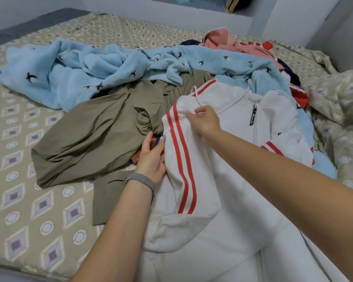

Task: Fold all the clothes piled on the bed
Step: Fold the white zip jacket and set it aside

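A white zip jacket with red stripes lies spread across the near side of the bed, its striped sleeve folded over the body. My right hand pinches the sleeve's upper end near the drawstring. At the sleeve's left edge my left hand, a grey band on its wrist, grips the fabric. An olive-brown garment lies crumpled to the left. Behind it sprawls a fluffy light-blue garment with small dark bird motifs. Pink, red and navy clothes are heaped at the back right.
The bed carries a beige sheet with a diamond pattern, bare on the left and front left. A rumpled quilt in the same pattern bunches at the right edge. Pale walls close in behind and to the right.
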Available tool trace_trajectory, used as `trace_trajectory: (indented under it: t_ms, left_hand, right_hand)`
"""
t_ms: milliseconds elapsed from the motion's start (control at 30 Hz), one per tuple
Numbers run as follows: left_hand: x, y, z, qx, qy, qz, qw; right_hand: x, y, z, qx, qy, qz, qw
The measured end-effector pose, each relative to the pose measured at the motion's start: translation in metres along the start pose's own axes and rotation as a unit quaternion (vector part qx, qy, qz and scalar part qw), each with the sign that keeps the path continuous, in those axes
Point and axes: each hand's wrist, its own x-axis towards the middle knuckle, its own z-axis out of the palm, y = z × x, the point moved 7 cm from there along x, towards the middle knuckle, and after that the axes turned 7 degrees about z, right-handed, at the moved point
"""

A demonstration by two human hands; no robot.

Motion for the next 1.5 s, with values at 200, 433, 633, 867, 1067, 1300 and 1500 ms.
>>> trace_trajectory:
  t_ms: [200,433,633,867,1067,1300,1500]
  left_hand:
    - [0.008,0.013,0.005,0.353,-0.02,0.138,0.925]
    - [0.015,0.038,0.004,0.593,0.035,0.292,0.749]
    - [0.028,0.045,-0.014,0.447,0.076,0.252,0.855]
    - [0.024,0.052,-0.007,0.588,0.109,0.314,0.737]
    - [0.03,0.022,-0.008,0.657,-0.004,0.079,0.75]
    - [0.032,0.011,-0.012,0.384,0.063,0.051,0.92]
    - [0.036,0.028,-0.025,0.172,0.082,0.031,0.981]
  right_hand:
    - [-0.045,0.015,0.006,-0.21,0.041,-0.156,0.964]
    - [-0.046,0.033,-0.018,-0.112,-0.047,-0.087,0.989]
    - [-0.03,0.043,-0.038,-0.015,-0.048,-0.026,0.998]
    - [-0.05,0.08,-0.031,-0.008,-0.115,0.122,0.986]
    - [-0.089,0.093,-0.022,-0.091,-0.191,0.128,0.969]
    - [-0.106,0.083,-0.05,0.045,-0.142,0.099,0.984]
    - [-0.084,0.095,-0.093,0.159,-0.096,0.153,0.971]
